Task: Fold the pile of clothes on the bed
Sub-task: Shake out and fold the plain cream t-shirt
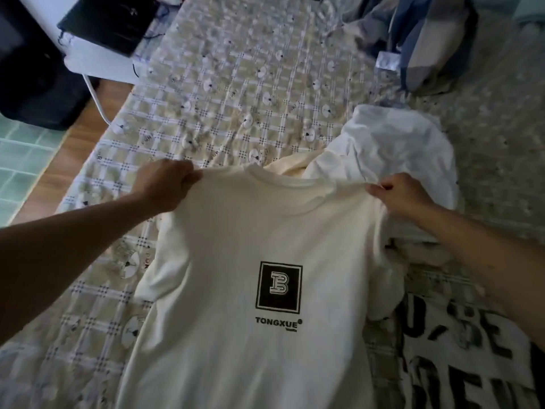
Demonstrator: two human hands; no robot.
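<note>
A cream T-shirt (pixel 236 237) with a black square logo and the word TONGXUE hangs spread out in front of me above the bed (pixel 224 93). My left hand (pixel 165 184) grips its left shoulder seam. My right hand (pixel 401 196) pinches the right shoulder. The collar sits between the two hands and the hem runs out of the bottom of the frame. Just beyond the right shoulder, a crumpled white garment (pixel 395 149) lies on the bed. A white garment with large black lettering (pixel 460 355) lies at the lower right, under my right forearm.
The bed carries a beige checked sheet with round printed motifs. A heap of blue and grey clothes (pixel 424 39) sits at the far right. A white table with a black bag (pixel 109 22) stands off the bed's far left, beside wooden and green tiled floor (pixel 26 154).
</note>
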